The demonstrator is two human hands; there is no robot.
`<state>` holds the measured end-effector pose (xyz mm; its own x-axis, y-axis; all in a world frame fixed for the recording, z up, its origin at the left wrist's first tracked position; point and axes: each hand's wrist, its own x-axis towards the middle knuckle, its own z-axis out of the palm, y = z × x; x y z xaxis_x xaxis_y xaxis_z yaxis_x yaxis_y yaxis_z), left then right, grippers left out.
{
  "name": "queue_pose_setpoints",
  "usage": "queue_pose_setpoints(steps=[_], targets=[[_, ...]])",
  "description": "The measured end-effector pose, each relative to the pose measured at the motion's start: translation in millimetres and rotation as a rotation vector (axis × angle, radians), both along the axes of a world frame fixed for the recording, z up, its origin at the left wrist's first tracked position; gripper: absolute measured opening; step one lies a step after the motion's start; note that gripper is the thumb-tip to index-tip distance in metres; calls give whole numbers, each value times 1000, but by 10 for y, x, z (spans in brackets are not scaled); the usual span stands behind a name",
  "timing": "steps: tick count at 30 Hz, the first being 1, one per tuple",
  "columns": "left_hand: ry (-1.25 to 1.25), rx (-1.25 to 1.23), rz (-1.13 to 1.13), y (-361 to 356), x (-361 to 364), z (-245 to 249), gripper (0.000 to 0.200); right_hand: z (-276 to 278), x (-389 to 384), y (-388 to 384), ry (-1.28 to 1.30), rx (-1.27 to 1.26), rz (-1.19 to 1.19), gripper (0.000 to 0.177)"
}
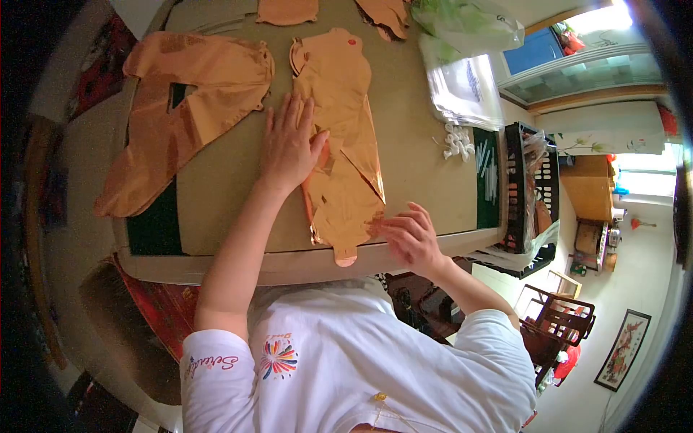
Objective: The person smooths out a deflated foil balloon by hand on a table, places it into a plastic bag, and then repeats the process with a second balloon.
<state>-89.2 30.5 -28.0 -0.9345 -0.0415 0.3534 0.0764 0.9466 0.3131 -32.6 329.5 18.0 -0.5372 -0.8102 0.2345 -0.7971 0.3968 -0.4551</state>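
A folded rose-gold foil balloon (339, 94) lies flat on the table in front of me, its tab sticking out past the near edge. My left hand (290, 144) rests palm down on its left side, fingers stretched out. At the balloon's lower right edge, the fingertips of my right hand (408, 234) are bent in and appear to pinch the foil; the thumb is partly hidden. To the left, another rose-gold foil balloon (209, 90) is spread out, with a small hole through it and little tabs along its edge.
More foil pieces (289, 10) lie at the table's far side. On the right are clear plastic bags (465, 90), a white cord bundle (458, 142) and white sticks (486, 172). A black crate (514, 195) stands against the table's right edge.
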Motion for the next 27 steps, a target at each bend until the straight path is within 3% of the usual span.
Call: queue_pose_setpoints(steps=[4, 7, 10, 13, 27], targets=[[9, 12, 0, -3, -4, -11, 59, -50, 33, 105, -2, 48, -121, 40], [-11, -8, 3, -4, 3, 9, 60, 2, 50, -2, 176, 91, -128, 41], [-5, -7, -6, -3, 5, 25, 61, 58, 49, -109, 180, 160, -80, 40], [4, -4, -6, -8, -3, 7, 61, -39, 34, -55, 65, -9, -185, 33], [-32, -26, 12, -3, 0, 21, 61, 41, 157, -237, -176, 80, -533, 11]])
